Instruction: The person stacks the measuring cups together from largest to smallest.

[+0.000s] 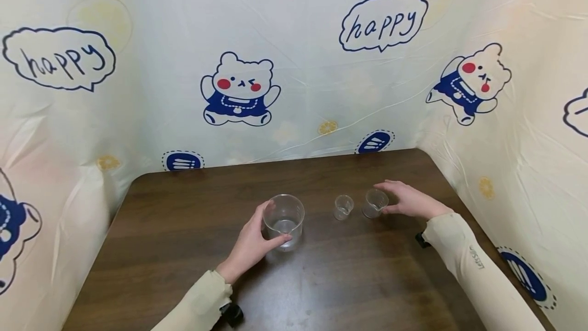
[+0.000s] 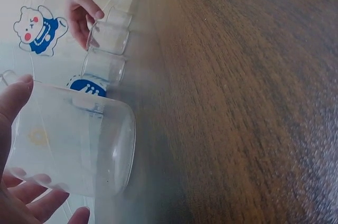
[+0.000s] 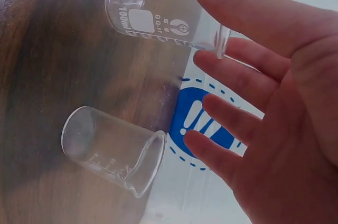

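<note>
A large glass beaker (image 1: pixel 290 221) stands upright on the brown table. My left hand (image 1: pixel 249 246) holds it from the left, thumb across the near side and fingers around the far side. To the right stand two smaller glass beakers. My right hand (image 1: pixel 411 201) is beside the outer one, a beaker marked 100ml (image 3: pixel 153 7), with thumb and fingers spread on either side of its rim. In the right wrist view the fingers are spread, not wrapped around the glass. Between the two hands stands the smallest beaker (image 1: pixel 343 207), untouched. All three look transparent, with no visible contents.
The dark wooden table (image 1: pixel 193 218) has a rounded far edge. A pale curtain (image 1: pixel 294 86) printed with bears and "happy" bubbles rises behind it and along both sides. Black straps with small devices (image 1: pixel 231 314) sit at the wrists below the light sleeves.
</note>
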Demonstrator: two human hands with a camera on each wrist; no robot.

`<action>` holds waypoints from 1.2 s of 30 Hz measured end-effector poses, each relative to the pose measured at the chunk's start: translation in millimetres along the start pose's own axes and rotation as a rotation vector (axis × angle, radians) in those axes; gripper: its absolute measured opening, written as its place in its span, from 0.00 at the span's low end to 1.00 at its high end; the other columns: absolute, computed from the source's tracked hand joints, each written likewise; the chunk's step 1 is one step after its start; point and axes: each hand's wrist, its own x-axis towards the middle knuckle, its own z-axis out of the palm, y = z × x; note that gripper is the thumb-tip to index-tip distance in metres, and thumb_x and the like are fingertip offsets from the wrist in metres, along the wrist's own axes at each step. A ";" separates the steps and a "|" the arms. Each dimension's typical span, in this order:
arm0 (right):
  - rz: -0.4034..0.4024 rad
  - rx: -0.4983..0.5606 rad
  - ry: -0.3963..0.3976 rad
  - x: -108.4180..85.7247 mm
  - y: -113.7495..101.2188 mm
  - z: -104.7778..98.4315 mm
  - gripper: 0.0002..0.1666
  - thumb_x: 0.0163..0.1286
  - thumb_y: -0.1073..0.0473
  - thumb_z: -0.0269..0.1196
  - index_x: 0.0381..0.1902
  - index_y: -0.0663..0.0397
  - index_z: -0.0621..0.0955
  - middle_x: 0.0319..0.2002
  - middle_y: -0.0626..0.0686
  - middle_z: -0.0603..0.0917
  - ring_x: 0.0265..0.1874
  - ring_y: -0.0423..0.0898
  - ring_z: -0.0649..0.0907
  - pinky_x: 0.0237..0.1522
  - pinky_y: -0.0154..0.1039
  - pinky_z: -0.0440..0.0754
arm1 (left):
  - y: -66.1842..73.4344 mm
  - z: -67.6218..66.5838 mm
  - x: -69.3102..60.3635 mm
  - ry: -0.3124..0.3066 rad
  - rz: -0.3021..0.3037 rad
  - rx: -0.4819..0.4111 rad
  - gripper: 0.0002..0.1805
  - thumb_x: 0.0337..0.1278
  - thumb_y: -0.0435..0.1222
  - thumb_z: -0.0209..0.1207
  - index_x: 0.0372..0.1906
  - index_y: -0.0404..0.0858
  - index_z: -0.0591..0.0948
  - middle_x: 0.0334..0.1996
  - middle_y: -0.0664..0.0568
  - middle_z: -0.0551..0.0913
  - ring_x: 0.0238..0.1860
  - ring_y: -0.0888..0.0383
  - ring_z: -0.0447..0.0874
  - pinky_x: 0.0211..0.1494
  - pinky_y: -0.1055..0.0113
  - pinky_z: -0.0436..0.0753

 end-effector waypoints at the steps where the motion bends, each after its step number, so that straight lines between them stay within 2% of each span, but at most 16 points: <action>1: 0.002 0.005 -0.008 0.6 -0.3 -0.1 0.40 0.65 0.60 0.74 0.70 0.71 0.73 0.68 0.70 0.75 0.72 0.75 0.65 0.70 0.70 0.64 | 0.0 0.0 0.0 0.000 0.002 0.000 0.54 0.47 0.51 0.81 0.78 0.49 0.64 0.72 0.51 0.74 0.70 0.50 0.74 0.69 0.45 0.75; 10: -0.021 0.010 -0.026 4.2 -1.0 1.7 0.39 0.66 0.59 0.74 0.69 0.71 0.73 0.66 0.69 0.78 0.65 0.69 0.75 0.66 0.66 0.72 | -0.8 0.2 -0.3 0.002 0.007 0.003 0.54 0.47 0.52 0.81 0.78 0.50 0.64 0.72 0.52 0.74 0.72 0.50 0.72 0.70 0.45 0.73; 18: -0.025 -0.024 0.005 4.7 4.2 4.2 0.35 0.65 0.58 0.75 0.65 0.68 0.77 0.61 0.66 0.82 0.62 0.68 0.78 0.63 0.65 0.74 | 0.3 -0.2 -0.5 -0.006 0.006 0.001 0.55 0.47 0.51 0.81 0.78 0.50 0.63 0.73 0.52 0.73 0.72 0.50 0.71 0.69 0.44 0.74; 24: -0.001 -0.009 0.029 3.3 5.6 6.6 0.35 0.64 0.55 0.76 0.63 0.67 0.78 0.58 0.64 0.83 0.60 0.66 0.79 0.62 0.64 0.76 | -0.1 0.3 -0.4 -0.008 0.003 0.001 0.55 0.47 0.51 0.81 0.78 0.50 0.63 0.73 0.52 0.73 0.72 0.50 0.72 0.69 0.44 0.75; 36: 0.031 0.010 0.025 1.5 -12.1 -4.6 0.33 0.64 0.53 0.76 0.60 0.64 0.79 0.52 0.60 0.85 0.55 0.61 0.82 0.59 0.61 0.79 | -0.5 0.4 0.4 -0.007 0.008 0.006 0.54 0.47 0.50 0.81 0.78 0.49 0.63 0.72 0.51 0.74 0.71 0.50 0.73 0.70 0.44 0.74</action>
